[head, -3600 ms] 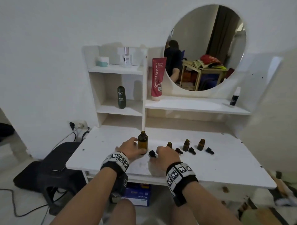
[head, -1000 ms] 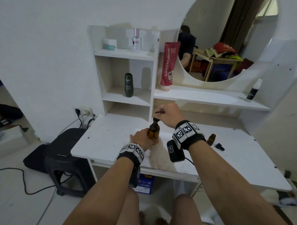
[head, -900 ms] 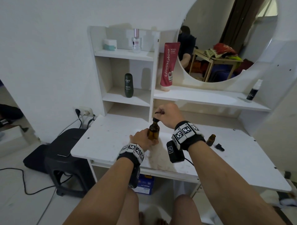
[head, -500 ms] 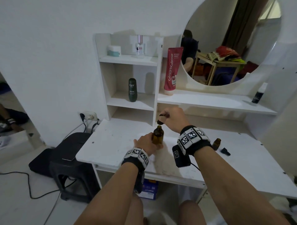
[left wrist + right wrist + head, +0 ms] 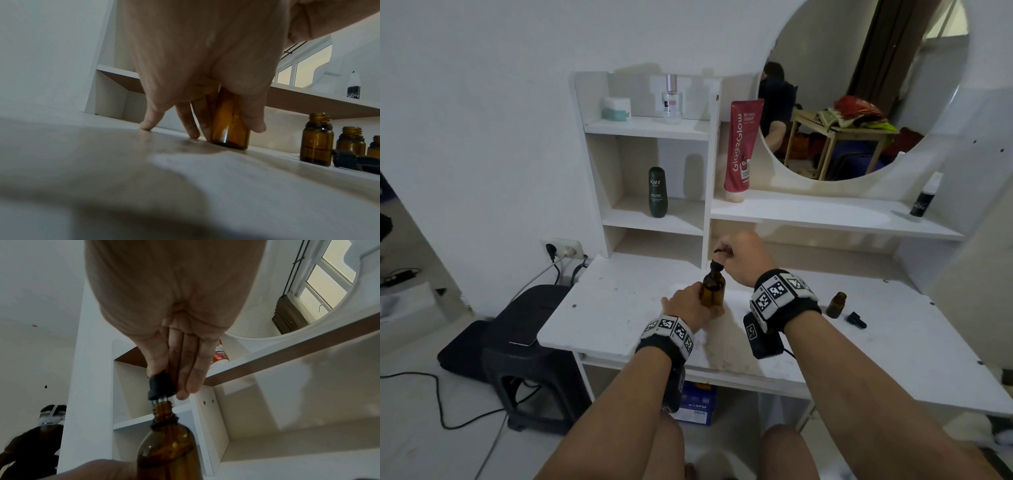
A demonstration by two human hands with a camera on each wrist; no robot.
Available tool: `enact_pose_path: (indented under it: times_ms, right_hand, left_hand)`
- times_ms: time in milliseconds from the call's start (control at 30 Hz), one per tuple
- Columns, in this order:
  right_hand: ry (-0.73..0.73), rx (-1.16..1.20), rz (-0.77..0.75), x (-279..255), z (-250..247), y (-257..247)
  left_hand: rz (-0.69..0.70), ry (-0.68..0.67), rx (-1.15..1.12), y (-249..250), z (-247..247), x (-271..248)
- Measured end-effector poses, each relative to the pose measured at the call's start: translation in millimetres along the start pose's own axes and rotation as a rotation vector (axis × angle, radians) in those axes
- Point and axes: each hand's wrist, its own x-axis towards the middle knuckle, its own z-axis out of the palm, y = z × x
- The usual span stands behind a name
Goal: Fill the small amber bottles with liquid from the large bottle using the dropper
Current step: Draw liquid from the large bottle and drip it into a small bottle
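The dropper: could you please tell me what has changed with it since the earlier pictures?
The right hand picked the dropper up off the table and put it into the large bottle. The left hand held that bottle throughout.

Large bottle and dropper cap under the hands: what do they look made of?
Large bottle: likely amber glass, glossy; it is see-through brown with sharp highlights, though clear plastic cannot be ruled out. Dropper: the cap looks like matte black plastic with fine ribs, and a clear tube, glass or plastic, runs down into the bottle neck.
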Motion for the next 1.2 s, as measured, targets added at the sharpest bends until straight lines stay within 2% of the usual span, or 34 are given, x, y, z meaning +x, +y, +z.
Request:
enact_pose_path:
  times_ms: [300,433,533,667,733,833,900,1100,1200]
  right_hand:
    - [-0.013,0.036,0.000,0.1,-13.2,-6.1]
    - [0.100,0.047,-0.022,-0.7,-38.8,-12.8]
    - [0.216,0.091,-0.010,-0.3,-60.6,-10.2]
    - [0.279,0.109,0.013,-1.6,-86.8,3.0]
    - [0.297,0.100,0.042,-2.5,-97.0,12.1]
    - [0.306,0.102,0.097,-6.2,-107.1,27.5]
    - [0.311,0.093,0.116,-11.1,-110.7,35.9]
    - [0.274,0.069,0.152,-30.8,-110.4,54.2]
    - [0.246,0.067,0.163,-34.5,-104.5,59.9]
  left_hand:
    - [-0.049,-0.042,-0.007,10.3,-8.1,-8.3]
    - [-0.055,-0.059,-0.021,8.3,-6.0,1.8]
    - [-0.016,-0.149,0.103,17.2,-18.2,-2.0]
    - [-0.027,-0.186,0.472,26.6,-30.7,-21.1]
    - [0.005,-0.245,0.581,39.2,-31.3,-28.4]
    - [0.016,-0.398,0.431,63.9,-17.0,-25.0]
    - [0.056,-0.431,0.317,78.1,-5.2,-22.8]
    - [0.032,-0.226,0.119,88.0,29.0,-14.6]
    - [0.030,-0.191,0.051,82.4,43.9,-7.0]
